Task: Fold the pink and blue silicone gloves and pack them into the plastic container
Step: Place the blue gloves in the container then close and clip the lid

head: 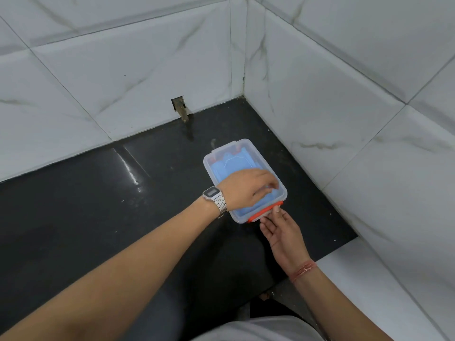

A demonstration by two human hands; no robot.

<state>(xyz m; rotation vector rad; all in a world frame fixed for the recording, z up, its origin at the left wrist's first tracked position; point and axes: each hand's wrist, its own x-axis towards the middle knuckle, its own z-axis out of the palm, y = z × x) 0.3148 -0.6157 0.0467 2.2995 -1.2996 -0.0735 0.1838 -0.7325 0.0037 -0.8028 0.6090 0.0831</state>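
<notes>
Black counter (98, 193) in a tiled corner, clear box (214, 168) on it near the right wall. Lid (236, 166) is on. Blue glove (221, 173) shows through it; pink one not visible, probably underneath. Packing looks done, only latching left. Left hand (246, 188) lies on the lid, fingers loosely bent, pressing, holding nothing. Right hand (280, 230), fingers fairly straight, tips at the near red latch (261, 215), apparently pushing it. Far latch state unclear.
</notes>
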